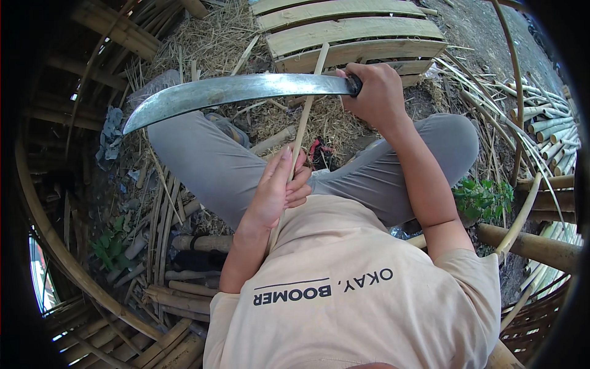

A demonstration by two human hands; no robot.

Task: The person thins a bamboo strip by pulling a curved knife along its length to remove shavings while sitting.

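Observation:
My right hand [376,92] is closed round the dark handle of a machete [227,91]. Its long, curved blade points left across the view, above my left knee. In my left hand [281,187] is a thin, pale bamboo strip [303,126], gripped between thumb and fingers. The strip slants upward and slightly right, and its lower end runs down along my forearm beside my shirt. Near the handle, blade and strip cross, with the blade in front; whether they touch I cannot tell.
A slatted wooden pallet [356,34] lies just beyond my hands. Straw and shavings [215,43] litter the ground. Cut bamboo poles [553,132] are stacked at the right, and more bamboo pieces [190,295] lie at the lower left. Green plants [485,198] grow beside my right knee.

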